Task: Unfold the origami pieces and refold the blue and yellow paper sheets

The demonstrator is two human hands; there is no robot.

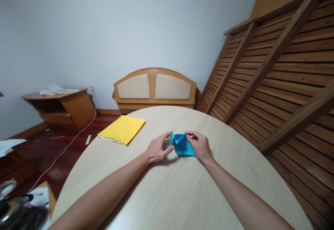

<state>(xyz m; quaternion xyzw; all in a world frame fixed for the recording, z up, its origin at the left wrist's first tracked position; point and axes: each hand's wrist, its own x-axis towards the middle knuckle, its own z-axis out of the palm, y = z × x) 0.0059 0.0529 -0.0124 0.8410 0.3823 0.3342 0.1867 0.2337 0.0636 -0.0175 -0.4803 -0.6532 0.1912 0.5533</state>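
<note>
Paper (184, 148), blue, in right grip (201, 146)

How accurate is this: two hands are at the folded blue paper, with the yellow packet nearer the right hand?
Wrong side: the head view shows the yellow packet nearer the left hand. Everything about the folded blue paper holds.

A padded headboard (152, 88) stands near a slatted wooden panel (273, 80). A white cable (70, 144) crosses the floor (57, 173)
</note>
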